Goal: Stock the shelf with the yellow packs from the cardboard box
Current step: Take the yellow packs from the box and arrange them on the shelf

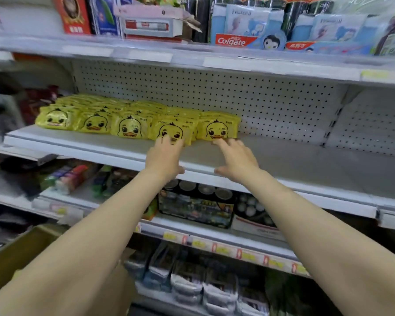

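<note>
Several yellow packs with a duck face (129,128) stand in rows on the white middle shelf (306,165), filling its left half. My left hand (165,156) reaches over the shelf edge, and its straight fingertips touch the front of the fourth pack (173,130). My right hand (235,156) stretches out beside it, fingertips against the lower edge of the rightmost pack (219,127). Neither hand holds a pack. The cardboard box (16,254) shows at the lower left, partly hidden by my left forearm.
The shelf's right half in front of the perforated back panel (283,106) is bare. Toothpaste boxes (249,30) fill the shelf above. Below are dark boxes (196,208) and stacked packets (192,281). Yellow price tags (249,254) line a lower shelf edge.
</note>
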Action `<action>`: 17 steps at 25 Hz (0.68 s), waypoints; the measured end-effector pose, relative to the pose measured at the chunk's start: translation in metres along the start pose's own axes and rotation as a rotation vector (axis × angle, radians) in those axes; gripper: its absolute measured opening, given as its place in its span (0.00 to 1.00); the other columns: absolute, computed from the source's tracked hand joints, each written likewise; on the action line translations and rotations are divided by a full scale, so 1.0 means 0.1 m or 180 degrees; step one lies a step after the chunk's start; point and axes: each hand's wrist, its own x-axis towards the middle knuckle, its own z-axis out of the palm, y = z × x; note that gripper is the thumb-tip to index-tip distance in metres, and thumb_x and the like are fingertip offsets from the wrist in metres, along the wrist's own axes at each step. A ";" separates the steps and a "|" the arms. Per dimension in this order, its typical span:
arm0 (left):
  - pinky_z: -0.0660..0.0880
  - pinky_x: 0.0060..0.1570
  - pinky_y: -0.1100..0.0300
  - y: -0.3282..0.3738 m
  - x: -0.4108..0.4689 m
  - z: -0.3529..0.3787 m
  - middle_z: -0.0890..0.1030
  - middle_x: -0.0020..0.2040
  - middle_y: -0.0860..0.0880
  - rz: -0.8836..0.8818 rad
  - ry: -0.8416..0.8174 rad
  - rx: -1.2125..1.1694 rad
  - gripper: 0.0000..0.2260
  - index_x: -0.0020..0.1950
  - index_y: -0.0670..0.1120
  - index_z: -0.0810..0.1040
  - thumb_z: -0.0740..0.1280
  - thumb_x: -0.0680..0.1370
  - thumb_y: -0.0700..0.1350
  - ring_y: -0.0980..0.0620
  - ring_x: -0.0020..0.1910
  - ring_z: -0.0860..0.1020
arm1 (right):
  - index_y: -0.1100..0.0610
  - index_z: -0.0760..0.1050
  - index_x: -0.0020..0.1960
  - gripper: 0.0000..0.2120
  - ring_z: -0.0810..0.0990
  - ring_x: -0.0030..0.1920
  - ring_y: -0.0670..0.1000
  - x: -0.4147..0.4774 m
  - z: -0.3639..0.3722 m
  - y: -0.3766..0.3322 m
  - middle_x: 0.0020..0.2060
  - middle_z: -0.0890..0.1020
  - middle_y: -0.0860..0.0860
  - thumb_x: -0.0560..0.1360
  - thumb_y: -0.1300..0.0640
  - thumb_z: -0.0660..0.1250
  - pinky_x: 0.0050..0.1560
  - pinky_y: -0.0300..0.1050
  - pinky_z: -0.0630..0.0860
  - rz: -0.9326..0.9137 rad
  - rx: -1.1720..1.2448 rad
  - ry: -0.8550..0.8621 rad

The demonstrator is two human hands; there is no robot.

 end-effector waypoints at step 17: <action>0.71 0.57 0.47 -2.00 -1.93 -0.23 0.67 0.65 0.44 -0.1209 -0.0287 0.0620 0.30 0.67 0.51 0.67 0.76 0.69 0.52 0.41 0.64 0.67 | 0.46 0.63 0.73 0.35 0.68 0.68 0.56 -0.28 0.68 -2.50 0.68 0.70 0.52 0.70 0.49 0.75 0.59 0.54 0.75 -0.1443 0.0410 -0.0443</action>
